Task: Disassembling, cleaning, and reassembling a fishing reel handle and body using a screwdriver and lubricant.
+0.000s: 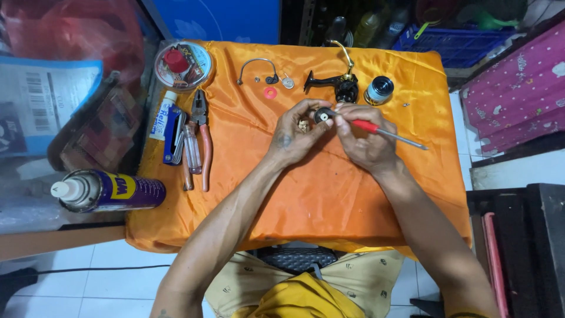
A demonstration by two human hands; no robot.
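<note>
My left hand (294,132) pinches a small black round part (321,115) with a pale centre, and a few small pale bits lie in its palm. My right hand (362,138) touches the same part with its fingertips and holds a red-handled screwdriver (385,132), whose metal shaft points right over the orange cloth (306,194). Just beyond the hands lies a black and gold fishing reel body (341,82), with a spool (378,90) to its right.
A wire bail arm (256,66), a red washer (270,93) and a small metal piece (287,83) lie at the back. Pliers (201,135), a clear-handled screwdriver (191,150), hex keys (175,135), a tube (163,115) and a round tin (182,65) sit left. A spray can (109,190) lies off the cloth.
</note>
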